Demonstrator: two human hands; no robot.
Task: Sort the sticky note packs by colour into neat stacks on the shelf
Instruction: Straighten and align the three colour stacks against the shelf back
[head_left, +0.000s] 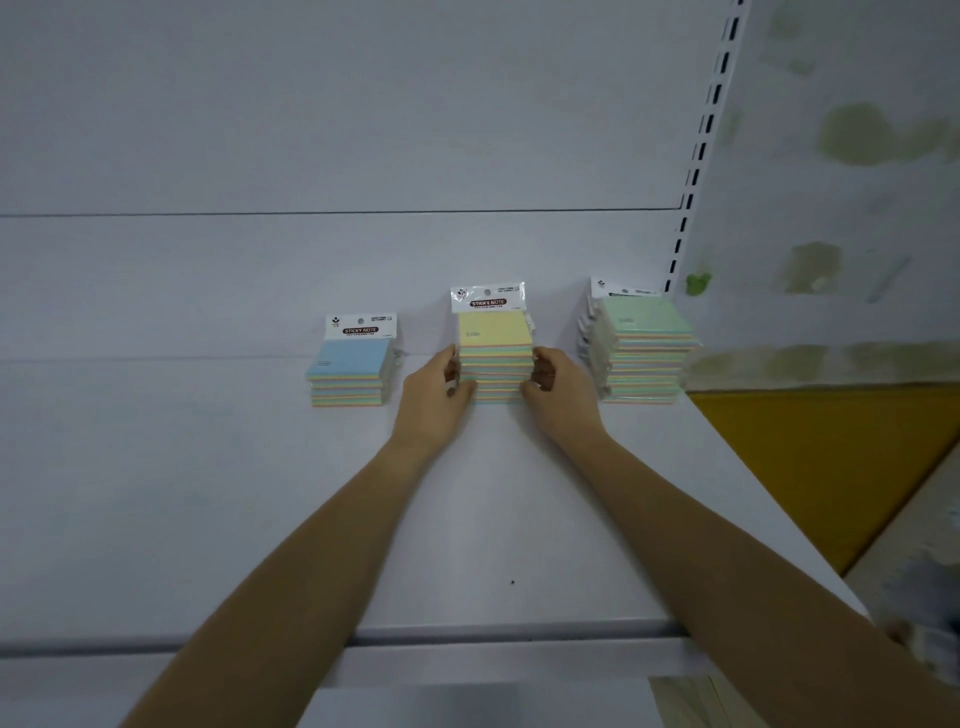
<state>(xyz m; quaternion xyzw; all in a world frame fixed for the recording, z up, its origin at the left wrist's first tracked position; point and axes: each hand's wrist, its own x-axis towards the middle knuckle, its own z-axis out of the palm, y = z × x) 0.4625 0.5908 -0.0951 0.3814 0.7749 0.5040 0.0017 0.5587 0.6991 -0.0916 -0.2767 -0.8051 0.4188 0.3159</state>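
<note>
My left hand (434, 392) and right hand (558, 387) cover the lower side edges of the yellow-topped stack (496, 358); my fingertips there are hidden against the packs. Small print on the header cards is too fine to read. The green-topped stack (644, 348) shows its header only partly. My forearms run off the bottom edge. The right margin is blurred.

I have one view only, from the head camera, so nothing overlaps with a second angle. It looks forward and down across the white shelf (208, 493) toward the back panel (363, 130), wide-angled, edges bowed. Both forearms run up from the bottom of the frame, so the shelf sits within arm's reach.
</note>
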